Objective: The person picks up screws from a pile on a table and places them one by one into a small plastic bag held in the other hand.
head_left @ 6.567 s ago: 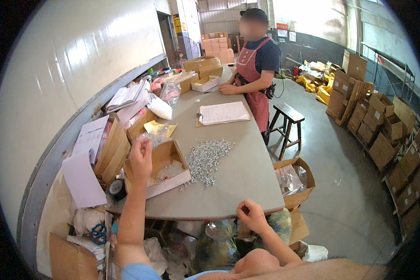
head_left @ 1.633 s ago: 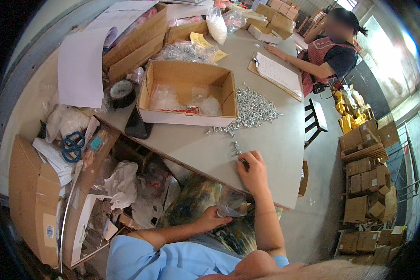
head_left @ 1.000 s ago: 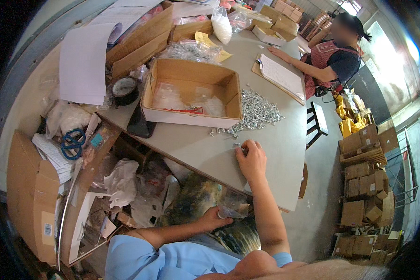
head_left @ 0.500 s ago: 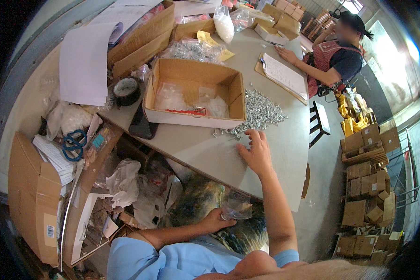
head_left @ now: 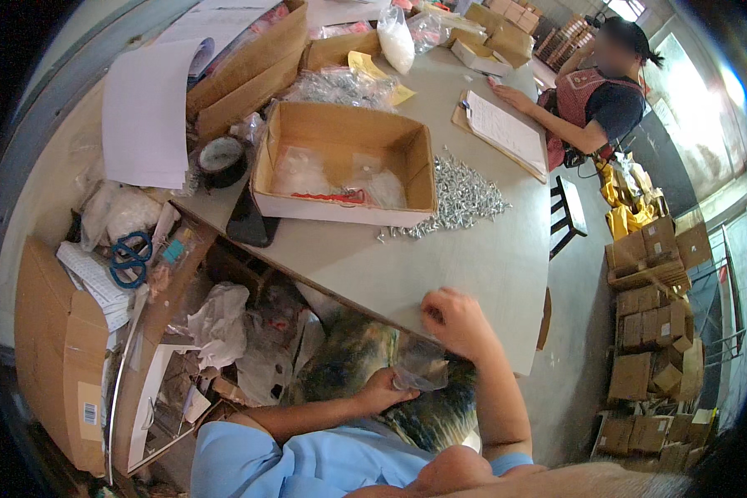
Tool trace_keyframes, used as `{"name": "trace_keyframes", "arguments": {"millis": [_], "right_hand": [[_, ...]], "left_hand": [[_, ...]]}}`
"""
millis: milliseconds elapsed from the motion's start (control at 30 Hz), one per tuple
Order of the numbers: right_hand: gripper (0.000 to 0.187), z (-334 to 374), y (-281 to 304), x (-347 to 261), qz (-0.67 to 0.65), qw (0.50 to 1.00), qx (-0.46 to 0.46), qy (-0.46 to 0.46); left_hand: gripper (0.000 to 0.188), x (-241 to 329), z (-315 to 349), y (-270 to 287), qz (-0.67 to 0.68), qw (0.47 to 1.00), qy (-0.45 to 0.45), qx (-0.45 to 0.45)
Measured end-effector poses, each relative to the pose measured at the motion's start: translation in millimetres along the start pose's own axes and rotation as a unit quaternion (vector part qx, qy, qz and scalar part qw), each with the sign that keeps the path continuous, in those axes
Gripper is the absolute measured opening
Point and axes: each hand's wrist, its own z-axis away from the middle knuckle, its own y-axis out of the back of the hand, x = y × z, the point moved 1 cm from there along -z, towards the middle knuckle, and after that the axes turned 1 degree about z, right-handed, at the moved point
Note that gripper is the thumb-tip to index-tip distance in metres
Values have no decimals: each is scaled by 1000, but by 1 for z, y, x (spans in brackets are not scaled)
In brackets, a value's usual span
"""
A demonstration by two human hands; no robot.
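Note:
Below the table edge, my left hand [head_left: 383, 392] grips a small clear plastic bag [head_left: 425, 372] over my lap. My right hand [head_left: 459, 322] is at the table's near edge, just above the bag. Its fingers are curled in; whatever they hold, if anything, is hidden. Beyond it a loose pile of small silvery screws [head_left: 466, 196] lies on the grey table [head_left: 373, 270]. Left of the pile, touching it, stands an open cardboard box [head_left: 340, 209] containing clear plastic bags and a red strip.
A black tape roll [head_left: 222, 161] and a dark phone-like slab [head_left: 251, 222] lie left of the box. Blue-handled scissors [head_left: 130, 259] rest farther left. A clipboard [head_left: 505, 131] lies near a person [head_left: 593, 104] across the table. Cartons [head_left: 639, 315] are stacked at right.
My right hand has drawn back from the screw pile toward the near table edge, its fingers curling in. The left hand with the bag has stayed nearly still.

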Motion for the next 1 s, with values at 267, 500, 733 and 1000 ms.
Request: {"name": "trace_keyframes", "arguments": {"millis": [267,500,733,1000], "right_hand": [[11,38,-5,9,-177,983,-8,47],[9,46,-21,11,-205,971,119,6],[20,81,-40,-28,-46,989,100,95],[15,95,-26,-71,-112,965,57,231]], "left_hand": [[28,-12,-23,8,-166,984,-14,64],[25,-12,-34,16,-149,984,-94,39],[39,57,20,58,-348,928,86,-97],[60,107,48,38,-55,976,-57,-204]]}}
